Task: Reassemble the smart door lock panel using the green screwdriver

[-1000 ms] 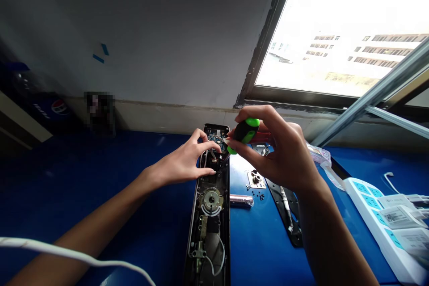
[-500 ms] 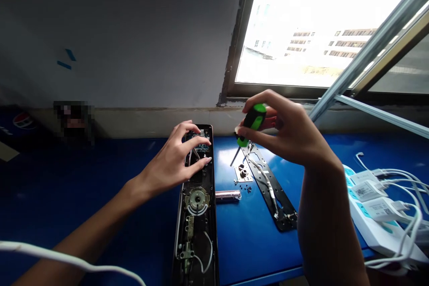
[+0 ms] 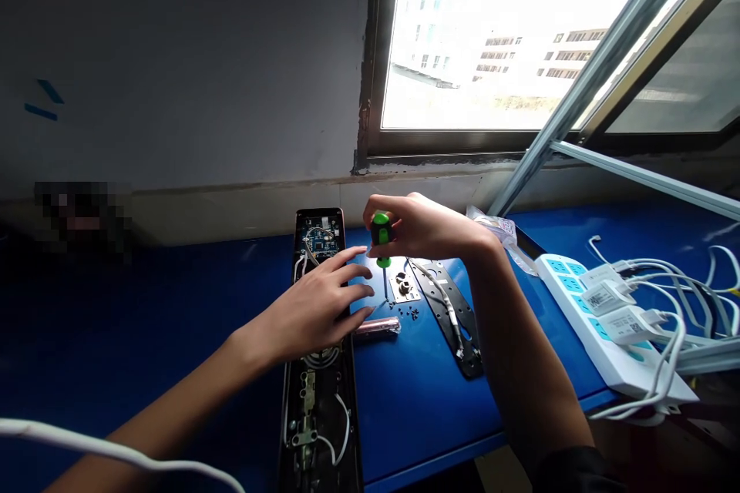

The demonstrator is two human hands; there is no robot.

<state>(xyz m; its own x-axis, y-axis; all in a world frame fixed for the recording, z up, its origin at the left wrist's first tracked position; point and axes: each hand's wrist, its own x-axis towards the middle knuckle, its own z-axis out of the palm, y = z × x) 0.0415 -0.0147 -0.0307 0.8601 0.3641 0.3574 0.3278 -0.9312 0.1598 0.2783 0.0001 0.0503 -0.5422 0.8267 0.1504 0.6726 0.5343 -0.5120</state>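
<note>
An opened black door-lock body (image 3: pixel 315 400) lies lengthwise on the blue table (image 3: pixel 173 308), its circuit board (image 3: pixel 319 237) at the far end. My left hand (image 3: pixel 315 306) rests on the lock's middle, fingers stretched out to the right towards a small metal cylinder (image 3: pixel 377 327). My right hand (image 3: pixel 422 227) is closed on a green-and-black screwdriver (image 3: pixel 381 235) held upright, tip down by a small silver plate (image 3: pixel 403 286). Several tiny screws (image 3: pixel 414 313) lie by the plate.
A black mounting plate (image 3: pixel 448 312) lies right of the silver plate. A white power strip (image 3: pixel 601 323) with several plugged adapters and cables sits at the right edge. A plastic bag (image 3: pixel 500 231) lies under the window. A white cable (image 3: pixel 116 451) crosses the lower left.
The view swung right. My right hand lowered the screwdriver from a tilt to upright over the silver plate. My left hand slid from the circuit board end down to the lock's middle.
</note>
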